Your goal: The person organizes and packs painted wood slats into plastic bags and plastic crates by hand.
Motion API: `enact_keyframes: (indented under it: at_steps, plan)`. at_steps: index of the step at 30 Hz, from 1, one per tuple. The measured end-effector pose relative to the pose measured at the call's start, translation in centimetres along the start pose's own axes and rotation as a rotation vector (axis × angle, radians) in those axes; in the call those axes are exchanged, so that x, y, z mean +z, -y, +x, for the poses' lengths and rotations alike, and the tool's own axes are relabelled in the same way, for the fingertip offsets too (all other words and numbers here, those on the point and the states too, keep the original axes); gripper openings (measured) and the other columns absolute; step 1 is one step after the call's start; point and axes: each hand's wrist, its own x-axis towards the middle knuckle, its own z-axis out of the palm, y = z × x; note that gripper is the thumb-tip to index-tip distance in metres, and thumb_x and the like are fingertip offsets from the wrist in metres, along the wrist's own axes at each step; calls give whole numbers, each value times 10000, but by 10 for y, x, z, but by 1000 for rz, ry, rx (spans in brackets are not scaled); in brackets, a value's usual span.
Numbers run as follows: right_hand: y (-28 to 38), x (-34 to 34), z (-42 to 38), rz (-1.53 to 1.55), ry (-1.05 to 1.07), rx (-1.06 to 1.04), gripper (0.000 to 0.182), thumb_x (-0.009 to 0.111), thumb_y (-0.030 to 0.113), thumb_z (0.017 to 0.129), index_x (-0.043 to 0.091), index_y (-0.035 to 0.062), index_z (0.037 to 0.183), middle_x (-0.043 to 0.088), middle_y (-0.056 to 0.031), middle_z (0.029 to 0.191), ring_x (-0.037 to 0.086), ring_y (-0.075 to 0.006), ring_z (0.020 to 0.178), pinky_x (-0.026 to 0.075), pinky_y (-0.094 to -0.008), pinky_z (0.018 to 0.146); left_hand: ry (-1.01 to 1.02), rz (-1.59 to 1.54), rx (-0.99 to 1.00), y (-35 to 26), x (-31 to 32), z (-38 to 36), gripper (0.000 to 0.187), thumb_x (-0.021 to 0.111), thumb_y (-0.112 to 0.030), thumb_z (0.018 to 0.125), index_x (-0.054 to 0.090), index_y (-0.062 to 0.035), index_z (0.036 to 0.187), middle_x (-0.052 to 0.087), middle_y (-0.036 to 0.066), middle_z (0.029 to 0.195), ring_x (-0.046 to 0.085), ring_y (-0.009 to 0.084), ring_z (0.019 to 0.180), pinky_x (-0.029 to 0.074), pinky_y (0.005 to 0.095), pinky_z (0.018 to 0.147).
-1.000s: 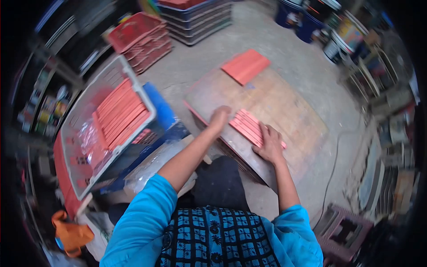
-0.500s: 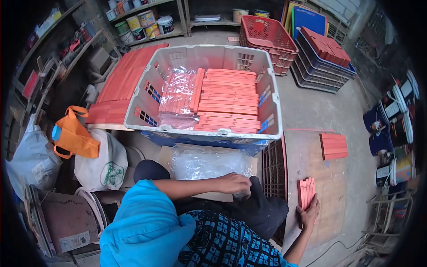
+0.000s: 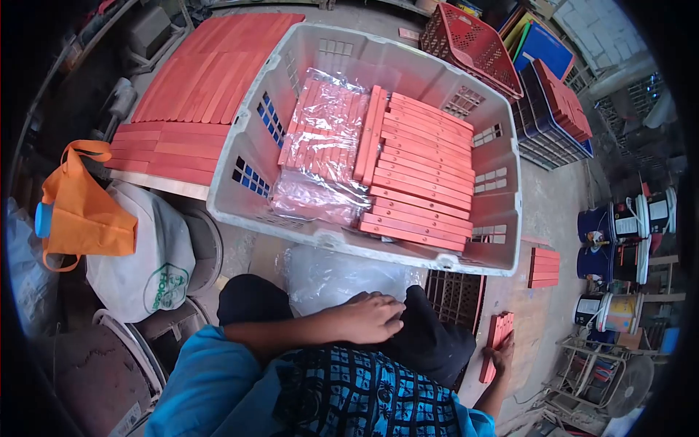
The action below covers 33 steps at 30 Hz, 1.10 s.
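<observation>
My left hand (image 3: 368, 317) rests near my knee, its fingers curled, beside the clear plastic bags (image 3: 338, 278); whatever it may hold is hidden. On the right, my right hand (image 3: 499, 356) is wrapped round the lower part of a small stack of red wooden bars (image 3: 498, 336) on the board (image 3: 523, 320). Another small group of red bars (image 3: 544, 268) lies farther up that board. In front of me the grey crate (image 3: 338, 244) holds rows of loose red bars (image 3: 422, 175) and plastic-wrapped bars (image 3: 324, 127).
Flat red slats (image 3: 211, 73) cover a surface at the upper left. An orange bag (image 3: 95, 211) and a white sack (image 3: 142, 255) stand at the left. A red crate (image 3: 473, 47) and a dark crate (image 3: 553, 146) are behind, paint buckets (image 3: 595, 224) at the right.
The view has turned and shifted, so the grey crate appears larger and tilted. My right hand stays at the small bar stack; my left hand remains near my knee.
</observation>
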Motion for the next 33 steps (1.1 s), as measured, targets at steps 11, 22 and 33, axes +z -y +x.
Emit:
enact_keyframes:
  at_steps: [11, 22, 33]
  plan:
    - [-33, 1, 17, 30, 105, 95, 1156, 802, 57, 469, 172, 28, 1437, 315, -221, 1410, 328, -339, 1298, 295, -387, 1071, -134, -8, 107, -2, -33, -54, 523, 392, -306, 919, 366, 16, 1330, 425, 247, 1308, 416, 392, 1197, 305, 486, 1014]
    - [-34, -5, 24, 12, 95, 110, 1112, 789, 47, 520, 166, 34, 1441, 302, -213, 1426, 319, -333, 1307, 293, -385, 1069, -101, 17, 84, -1, -38, -68, 543, 366, -319, 925, 326, 7, 1358, 387, 265, 1336, 374, 390, 1241, 273, 499, 1028]
    - [12, -51, 39, 108, -319, -202, 985, 738, 23, 637, 175, 52, 1445, 310, -198, 1437, 327, -317, 1309, 301, -382, 1054, -161, 37, 134, -2, -34, -73, 528, 389, -307, 921, 366, 30, 1327, 421, 257, 1301, 433, 376, 1170, 309, 463, 1005]
